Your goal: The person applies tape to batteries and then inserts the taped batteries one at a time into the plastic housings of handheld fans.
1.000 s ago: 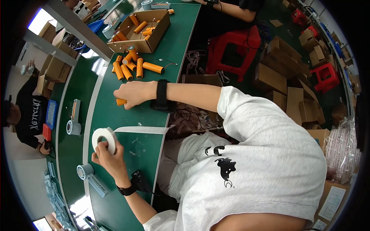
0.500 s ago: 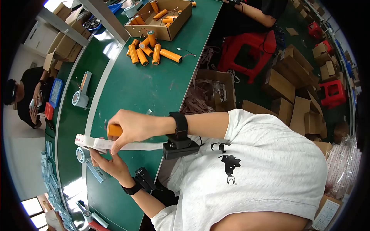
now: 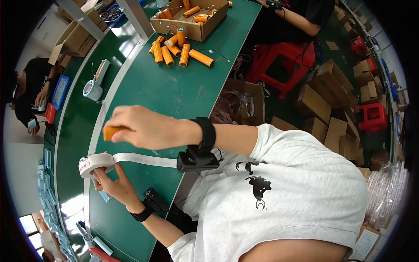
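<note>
My right hand (image 3: pixel 142 126) is closed around an orange cylindrical battery (image 3: pixel 112 133), raised above the green bench and blurred by motion; most of the battery is hidden in the fingers. Nearer the lower left, my left hand (image 3: pixel 117 188) grips a roll of white tape (image 3: pixel 96 165) with red print, fingers at its core. From the roll a loose tape strip (image 3: pixel 144 160) runs right and passes behind the black device at my right wrist, where its end is hidden. Beyond my right hand lies a pile of orange batteries (image 3: pixel 174 49) with thin wires.
A cardboard box (image 3: pixel 205 31) with more batteries stands behind the pile. Across a metal rail lies a pale blue handheld fan (image 3: pixel 93 89); a black device (image 3: pixel 155 200) is near my left wrist. Other people sit at the far left and top. Red stools (image 3: pixel 283 65) and cartons stand on the floor.
My right hand has lifted the battery up and left, away from the tape roll. The roll has tilted in my left hand, and the strip now hangs in a curve. The view has shifted slightly.
</note>
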Available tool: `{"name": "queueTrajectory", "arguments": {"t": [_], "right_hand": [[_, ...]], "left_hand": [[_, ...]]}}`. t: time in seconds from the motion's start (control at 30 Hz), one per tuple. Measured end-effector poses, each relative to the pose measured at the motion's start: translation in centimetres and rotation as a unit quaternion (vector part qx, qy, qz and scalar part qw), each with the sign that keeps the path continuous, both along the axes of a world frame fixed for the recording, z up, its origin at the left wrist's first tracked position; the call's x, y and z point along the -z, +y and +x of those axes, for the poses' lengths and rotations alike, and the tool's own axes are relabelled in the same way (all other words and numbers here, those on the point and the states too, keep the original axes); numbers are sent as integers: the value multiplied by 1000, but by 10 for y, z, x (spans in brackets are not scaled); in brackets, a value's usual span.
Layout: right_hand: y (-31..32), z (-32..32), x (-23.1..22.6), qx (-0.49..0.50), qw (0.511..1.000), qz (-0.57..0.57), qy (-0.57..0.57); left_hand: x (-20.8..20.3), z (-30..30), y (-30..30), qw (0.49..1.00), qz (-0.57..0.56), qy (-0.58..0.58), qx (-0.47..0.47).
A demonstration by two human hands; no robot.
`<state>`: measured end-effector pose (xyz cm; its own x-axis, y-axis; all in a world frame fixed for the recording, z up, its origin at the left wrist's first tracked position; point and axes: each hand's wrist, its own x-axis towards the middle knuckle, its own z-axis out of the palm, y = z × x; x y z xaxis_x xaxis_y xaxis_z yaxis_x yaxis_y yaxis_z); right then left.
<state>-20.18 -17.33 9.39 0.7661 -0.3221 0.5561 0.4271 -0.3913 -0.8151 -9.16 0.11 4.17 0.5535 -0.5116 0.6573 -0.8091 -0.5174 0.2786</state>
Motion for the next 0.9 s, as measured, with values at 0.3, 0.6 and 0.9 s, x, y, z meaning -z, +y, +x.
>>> {"name": "queueTrajectory", "arguments": {"t": [0.3, 0.6, 0.9], "right_hand": [[30, 44, 13, 62, 992, -102, -33], [-7, 39, 6, 77, 979, 186, 43], [-14, 64, 33, 24, 889, 453, 68]], "left_hand": [[-7, -21, -12, 997, 38, -19, 67], [-20, -50, -27, 982, 130, 84, -111], [-9, -55, -48, 972, 229, -45, 40]]}}
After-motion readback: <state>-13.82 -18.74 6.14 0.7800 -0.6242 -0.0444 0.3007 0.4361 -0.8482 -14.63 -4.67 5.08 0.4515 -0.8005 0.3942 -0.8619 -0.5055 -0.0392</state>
